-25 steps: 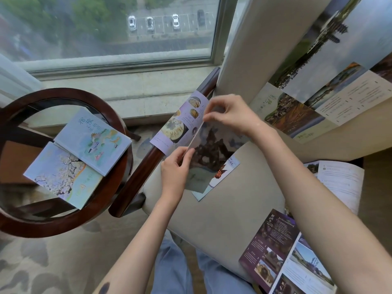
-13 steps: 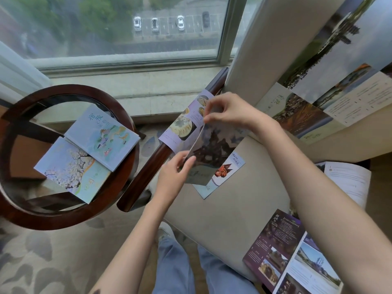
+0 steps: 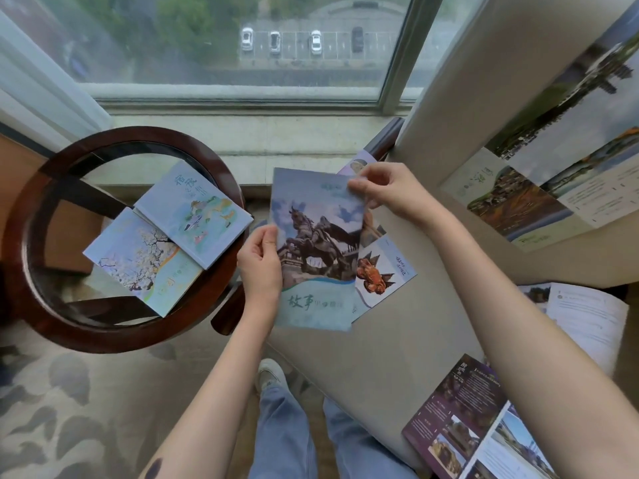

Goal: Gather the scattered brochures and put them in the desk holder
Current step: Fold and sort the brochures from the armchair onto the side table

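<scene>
**A:** What is the setting?

**B:** A window (image 3: 224, 46) looks down on parked cars (image 3: 276, 41). Below it is a patterned carpet (image 3: 52, 409). A round table (image 3: 20, 216) with a dark wooden rim stands to the left, and a pale armchair seat (image 3: 397, 340) is to the right.

**A:** And the brochure being handled?

**B:** The horse brochure (image 3: 318, 250) is held up in the air between the table and the seat, with its cover facing the camera. The left hand (image 3: 261, 267) pinches its left edge, thumb on the front. The right hand (image 3: 390, 191) pinches the top right corner between thumb and fingertips.

**A:** Where do the other brochures lie?

**B:** A crab brochure (image 3: 380, 271) lies on the seat, partly hidden behind the held one. A food leaflet (image 3: 358, 164) shows just behind the right hand, by the chair's wooden arm. Two pastel booklets (image 3: 193, 216) lie on the round table, touching each other. A purple brochure (image 3: 456, 409) sits at the near right end of the seat. A white leaflet (image 3: 587, 316) lies open further right. A large unfolded sheet (image 3: 539, 188) rests against the upholstery at upper right.

**A:** Is anything else of the person in view?

**B:** Bare forearms, blue jeans (image 3: 287, 437) and a pale shoe (image 3: 271, 373) on the carpet.
</scene>
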Demonstrator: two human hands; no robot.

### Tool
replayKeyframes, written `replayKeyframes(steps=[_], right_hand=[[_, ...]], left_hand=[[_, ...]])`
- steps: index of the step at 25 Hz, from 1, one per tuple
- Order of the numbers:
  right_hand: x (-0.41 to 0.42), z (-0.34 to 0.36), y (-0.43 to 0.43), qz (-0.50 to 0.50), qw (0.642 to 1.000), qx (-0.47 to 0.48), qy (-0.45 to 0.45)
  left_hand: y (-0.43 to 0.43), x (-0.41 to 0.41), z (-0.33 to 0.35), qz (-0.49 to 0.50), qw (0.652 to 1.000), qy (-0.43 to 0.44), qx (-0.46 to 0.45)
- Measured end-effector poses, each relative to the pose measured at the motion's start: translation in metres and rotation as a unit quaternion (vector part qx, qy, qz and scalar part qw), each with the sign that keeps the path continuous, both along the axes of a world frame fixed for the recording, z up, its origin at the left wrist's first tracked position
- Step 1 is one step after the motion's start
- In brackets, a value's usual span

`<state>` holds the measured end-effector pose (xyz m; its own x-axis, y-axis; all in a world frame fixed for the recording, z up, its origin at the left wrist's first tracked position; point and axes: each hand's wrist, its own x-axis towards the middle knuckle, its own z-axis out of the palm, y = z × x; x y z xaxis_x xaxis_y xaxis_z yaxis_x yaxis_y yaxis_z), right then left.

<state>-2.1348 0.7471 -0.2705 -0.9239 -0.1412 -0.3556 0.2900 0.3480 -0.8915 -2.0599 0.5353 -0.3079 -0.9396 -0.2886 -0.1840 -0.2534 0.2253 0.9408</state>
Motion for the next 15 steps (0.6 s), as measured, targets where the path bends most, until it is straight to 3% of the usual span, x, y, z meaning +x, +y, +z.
replayKeyframes(steps=[3,7,15], right_hand=[[0.004,-0.007,-0.037,-0.040,0.997,-0.045,-0.046],[0.011,-0.012,-0.091,0.016,0.996,-0.065,-0.061],[0.017,-0.033,-0.217,0.155,0.984,0.056,-0.068]], left_hand=[[-0.011,-0.004,0.001,0.104,0.993,-0.013,0.046],[-0.052,-0.009,-0.002,0.207,0.976,-0.032,0.053],[-0.171,0.004,-0.024,0.354,0.931,-0.032,0.083]])
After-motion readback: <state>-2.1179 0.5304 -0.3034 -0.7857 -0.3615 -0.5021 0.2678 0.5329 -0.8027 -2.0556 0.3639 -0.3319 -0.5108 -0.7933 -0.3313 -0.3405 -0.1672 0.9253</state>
